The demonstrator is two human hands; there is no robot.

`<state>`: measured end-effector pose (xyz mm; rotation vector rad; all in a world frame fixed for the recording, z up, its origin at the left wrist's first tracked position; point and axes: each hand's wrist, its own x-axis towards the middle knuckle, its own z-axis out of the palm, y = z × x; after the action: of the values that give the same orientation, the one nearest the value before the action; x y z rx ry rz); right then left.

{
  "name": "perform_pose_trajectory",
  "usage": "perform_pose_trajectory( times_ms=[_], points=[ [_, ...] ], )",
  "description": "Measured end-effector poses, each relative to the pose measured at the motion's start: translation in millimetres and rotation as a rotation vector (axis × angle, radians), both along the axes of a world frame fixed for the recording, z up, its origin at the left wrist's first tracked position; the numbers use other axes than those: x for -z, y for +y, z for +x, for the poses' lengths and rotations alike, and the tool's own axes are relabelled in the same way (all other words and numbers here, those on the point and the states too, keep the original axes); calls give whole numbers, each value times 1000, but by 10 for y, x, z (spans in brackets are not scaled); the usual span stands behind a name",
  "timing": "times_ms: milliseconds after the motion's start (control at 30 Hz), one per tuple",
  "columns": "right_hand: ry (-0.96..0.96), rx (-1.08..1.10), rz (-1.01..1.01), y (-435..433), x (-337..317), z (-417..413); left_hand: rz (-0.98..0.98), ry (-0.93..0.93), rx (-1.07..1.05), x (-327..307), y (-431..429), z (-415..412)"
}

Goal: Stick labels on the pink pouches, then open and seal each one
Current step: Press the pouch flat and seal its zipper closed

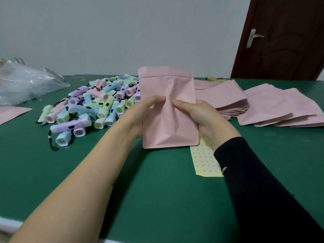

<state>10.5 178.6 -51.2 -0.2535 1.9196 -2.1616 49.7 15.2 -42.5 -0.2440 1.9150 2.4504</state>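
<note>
A pink pouch (168, 120) stands upright above the green table, held between both hands. My left hand (142, 113) grips its left side with the thumb on the front face. My right hand (201, 116) grips the right side, thumb pressed near the middle. The front face is creased into a vertical fold between the two thumbs. The top of the pouch looks closed. A yellow label sheet (204, 160) with rows of small round stickers lies flat below my right wrist, partly hidden by the dark sleeve.
A heap of pastel toy flashlights (91, 106) with black cords lies to the left. Stacks of flat pink pouches (263, 106) fan out on the right. Clear plastic bags (22, 83) sit at far left, one pink pouch (10, 114) at the left edge. A brown door (284, 39) stands behind.
</note>
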Motion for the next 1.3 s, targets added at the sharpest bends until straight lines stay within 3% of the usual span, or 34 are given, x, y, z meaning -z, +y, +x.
perform_pose_trajectory(
  times_ms=[200,400,967,1300],
  points=[
    [-3,-13,-9,-6,9,60,25,2,-7,30,49,3],
    [40,50,104,-26,10,117,-43,-7,-24,112,42,-40],
    [-64,146,161,-45,44,76,-92,25,19,236,-37,-103],
    [-91,159,43,-35,53,77,-123,102,-61,294,-67,-157]
  ],
)
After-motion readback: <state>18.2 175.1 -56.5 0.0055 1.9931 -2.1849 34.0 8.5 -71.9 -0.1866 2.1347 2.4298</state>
